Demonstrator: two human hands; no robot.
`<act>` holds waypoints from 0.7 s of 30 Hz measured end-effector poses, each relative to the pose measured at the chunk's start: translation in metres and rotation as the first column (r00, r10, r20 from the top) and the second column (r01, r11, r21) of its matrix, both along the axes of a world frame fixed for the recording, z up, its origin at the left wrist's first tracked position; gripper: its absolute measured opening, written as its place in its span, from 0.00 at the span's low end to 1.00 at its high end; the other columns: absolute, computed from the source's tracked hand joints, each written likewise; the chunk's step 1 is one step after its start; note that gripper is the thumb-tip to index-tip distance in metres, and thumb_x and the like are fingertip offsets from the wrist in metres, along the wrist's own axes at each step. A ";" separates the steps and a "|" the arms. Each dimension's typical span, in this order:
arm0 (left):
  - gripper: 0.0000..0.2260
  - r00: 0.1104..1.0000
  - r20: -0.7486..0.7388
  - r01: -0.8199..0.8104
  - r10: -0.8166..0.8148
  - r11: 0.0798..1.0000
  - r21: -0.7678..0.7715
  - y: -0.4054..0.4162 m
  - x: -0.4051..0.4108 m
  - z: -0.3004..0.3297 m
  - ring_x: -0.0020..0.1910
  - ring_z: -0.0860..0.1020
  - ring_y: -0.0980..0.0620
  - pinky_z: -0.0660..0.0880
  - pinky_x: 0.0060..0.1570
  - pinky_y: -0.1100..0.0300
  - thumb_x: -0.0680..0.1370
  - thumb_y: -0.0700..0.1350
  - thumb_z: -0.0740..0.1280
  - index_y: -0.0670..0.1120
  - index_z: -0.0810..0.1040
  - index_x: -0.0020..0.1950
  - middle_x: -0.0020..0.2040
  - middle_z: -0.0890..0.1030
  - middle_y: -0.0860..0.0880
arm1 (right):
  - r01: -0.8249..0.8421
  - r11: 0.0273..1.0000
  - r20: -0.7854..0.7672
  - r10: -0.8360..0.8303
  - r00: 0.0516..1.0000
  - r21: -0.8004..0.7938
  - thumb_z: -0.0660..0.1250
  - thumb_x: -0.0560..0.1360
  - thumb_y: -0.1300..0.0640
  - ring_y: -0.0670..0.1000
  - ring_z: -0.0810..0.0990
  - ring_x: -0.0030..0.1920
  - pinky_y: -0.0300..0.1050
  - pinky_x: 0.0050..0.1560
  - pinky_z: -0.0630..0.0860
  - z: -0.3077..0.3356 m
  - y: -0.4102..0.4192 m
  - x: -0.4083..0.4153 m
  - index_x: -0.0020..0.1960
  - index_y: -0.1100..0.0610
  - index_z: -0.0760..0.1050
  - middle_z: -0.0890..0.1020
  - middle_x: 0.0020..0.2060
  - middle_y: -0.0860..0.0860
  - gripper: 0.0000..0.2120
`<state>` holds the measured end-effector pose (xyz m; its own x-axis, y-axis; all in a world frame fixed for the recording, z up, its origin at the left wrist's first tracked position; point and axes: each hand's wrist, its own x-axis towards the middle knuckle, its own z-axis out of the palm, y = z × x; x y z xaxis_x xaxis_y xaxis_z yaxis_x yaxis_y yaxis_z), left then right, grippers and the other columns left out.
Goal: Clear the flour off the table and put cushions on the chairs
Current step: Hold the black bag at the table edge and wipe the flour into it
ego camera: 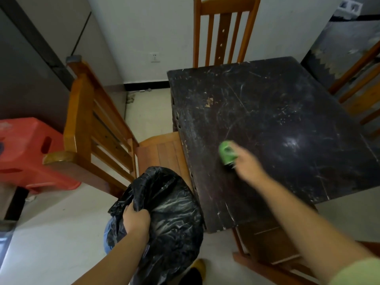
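My right hand (pixel 247 164) grips a small green brush (pixel 227 152) and holds it against the dark scratched table (pixel 267 103) near its left side. A faint white smear of flour (pixel 292 143) lies on the tabletop to the right of the brush. My left hand (pixel 136 220) grips the rim of a black bin bag (pixel 170 212), which lines a blue bin held just below the table's left edge. The bag's inside shows white dusty streaks. No cushions are in view.
Wooden chairs stand at the left (pixel 98 128), the far side (pixel 224 31), the right (pixel 362 89) and the near side (pixel 265 245) of the table. A red plastic stool (pixel 26 149) sits at the far left, by a grey cabinet.
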<state>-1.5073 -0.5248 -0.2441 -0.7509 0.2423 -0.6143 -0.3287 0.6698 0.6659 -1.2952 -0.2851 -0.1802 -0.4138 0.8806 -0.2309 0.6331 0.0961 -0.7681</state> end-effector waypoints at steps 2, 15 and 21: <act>0.29 1.000 -0.005 -0.012 0.012 1.000 0.011 -0.001 0.000 0.000 0.55 0.75 0.38 0.77 0.51 0.45 0.74 0.32 0.55 0.51 0.66 0.73 0.70 0.69 0.43 | 0.254 0.960 0.181 -0.272 0.945 0.113 0.55 0.75 0.72 0.62 0.72 0.63 0.50 0.66 0.66 -0.003 0.056 0.048 0.68 0.63 0.67 0.73 0.63 0.64 0.22; 0.28 0.999 -0.027 -0.029 0.030 0.999 0.032 0.001 -0.002 0.003 0.53 0.75 0.36 0.75 0.51 0.45 0.74 0.31 0.55 0.49 0.68 0.72 0.62 0.75 0.40 | -0.475 0.880 0.239 0.465 0.852 -0.017 0.54 0.75 0.72 0.58 0.62 0.71 0.44 0.72 0.55 -0.049 -0.100 -0.102 0.73 0.57 0.60 0.62 0.72 0.59 0.29; 0.26 0.985 0.082 -0.157 0.152 0.986 0.061 -0.028 -0.012 0.001 0.47 0.77 0.37 0.76 0.48 0.46 0.74 0.30 0.55 0.45 0.70 0.70 0.52 0.79 0.39 | -0.613 0.708 0.097 0.678 0.728 -0.352 0.54 0.77 0.69 0.59 0.70 0.65 0.42 0.62 0.64 -0.053 -0.145 -0.095 0.69 0.61 0.67 0.69 0.68 0.61 0.21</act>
